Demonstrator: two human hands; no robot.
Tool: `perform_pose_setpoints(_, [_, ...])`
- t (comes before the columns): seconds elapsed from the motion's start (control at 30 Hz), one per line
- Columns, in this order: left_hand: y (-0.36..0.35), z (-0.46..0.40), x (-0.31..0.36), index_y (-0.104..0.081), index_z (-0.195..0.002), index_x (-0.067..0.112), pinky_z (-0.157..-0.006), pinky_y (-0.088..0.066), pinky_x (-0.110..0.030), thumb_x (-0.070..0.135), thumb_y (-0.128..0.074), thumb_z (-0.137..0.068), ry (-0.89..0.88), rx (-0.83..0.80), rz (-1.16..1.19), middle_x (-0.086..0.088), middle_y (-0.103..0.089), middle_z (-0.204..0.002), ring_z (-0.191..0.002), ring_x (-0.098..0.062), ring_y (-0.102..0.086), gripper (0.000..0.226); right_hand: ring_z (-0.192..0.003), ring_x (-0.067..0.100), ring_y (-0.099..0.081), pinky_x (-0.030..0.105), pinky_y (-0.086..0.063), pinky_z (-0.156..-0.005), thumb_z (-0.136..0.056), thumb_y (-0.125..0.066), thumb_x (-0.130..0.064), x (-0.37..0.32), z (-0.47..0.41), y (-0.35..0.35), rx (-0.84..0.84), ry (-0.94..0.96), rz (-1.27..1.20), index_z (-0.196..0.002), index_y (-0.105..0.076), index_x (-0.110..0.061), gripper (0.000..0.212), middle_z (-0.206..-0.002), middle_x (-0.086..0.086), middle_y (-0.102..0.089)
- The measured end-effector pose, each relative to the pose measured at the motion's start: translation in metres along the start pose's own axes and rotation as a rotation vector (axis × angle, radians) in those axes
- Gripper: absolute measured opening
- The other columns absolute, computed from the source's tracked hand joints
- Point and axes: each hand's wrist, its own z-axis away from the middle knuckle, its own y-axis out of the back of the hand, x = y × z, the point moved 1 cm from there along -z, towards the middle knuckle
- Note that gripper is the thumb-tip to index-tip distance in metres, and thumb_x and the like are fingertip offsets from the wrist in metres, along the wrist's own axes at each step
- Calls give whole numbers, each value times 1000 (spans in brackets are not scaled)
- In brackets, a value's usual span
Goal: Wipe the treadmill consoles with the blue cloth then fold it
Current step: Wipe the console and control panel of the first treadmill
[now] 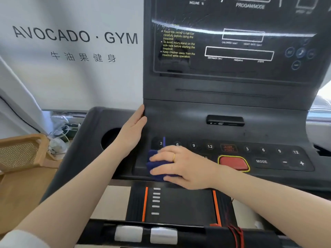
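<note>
The right hand [180, 165] lies flat on the blue cloth [157, 166], its fingers spread and slightly bent over the wad, pressing it down onto the left end of the button panel of the treadmill console [231, 104]. That grip looks chosen for wiping: the palm loads the cloth while the fingertips keep it from sliding out. A gold ring [173, 157] shows on one finger.

The left hand [133, 129] is released, fingers straight, its edge laid against the left side of the console, just above and left of the cloth. It likely steadies the person, or the console, against the push of the wipe.

The cloth is a deep navy blue, bunched into a thick, soft pad, mostly hidden under the hand; only its left and lower edges show. It sits just below the "3" and "6" keys, well left of the red stop button [233, 162].

Judging by this, the wiping step is in hand and the folding is not yet begun. The display above carries streaks near the warning text.
</note>
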Motion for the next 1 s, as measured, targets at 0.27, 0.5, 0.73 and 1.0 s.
perform_pose_setpoints(0.27, [-11, 10, 7, -33, -144, 23, -116, -22, -34, 25, -35, -99, 82, 114, -6, 10, -35, -148, -135, -7, -32, 45, -108, 35, -55, 51, -49, -86, -83, -57, -17, 50, -23, 23, 231, -407, 117, -110, -68, -15, 30, -119, 10, -62])
perform_pose_setpoints(0.5, [-23, 37, 3, -43, -138, 24, -112, -22, -25, 25, -34, -100, 60, 216, -68, 11, -39, -145, -132, -5, -33, 39, -93, 30, -58, 39, -47, -77, -84, -54, -27, -7, 12, -3, 242, -256, 116, -111, -65, -21, 30, -115, 6, -63])
perform_pose_setpoints(0.73, [-35, 66, -11, -36, -142, 19, -109, -10, -17, 21, -33, -100, -48, 210, -395, 6, -29, -151, -140, -7, -21, 42, -61, 31, -52, 32, -39, -53, -77, -37, -25, 17, 78, 13, 456, -713, 542, -82, -63, -13, 29, -82, 11, -60])
perform_pose_setpoints(1.0, [-39, 77, -10, -32, -143, 17, -109, -9, -17, 19, -28, -102, -47, 212, -425, 3, -28, -152, -141, -9, -18, 42, -81, 35, -58, 39, -51, -67, -77, -62, -14, -12, 3, -15, 418, -520, 305, -92, -66, -13, 16, -101, 13, -63])
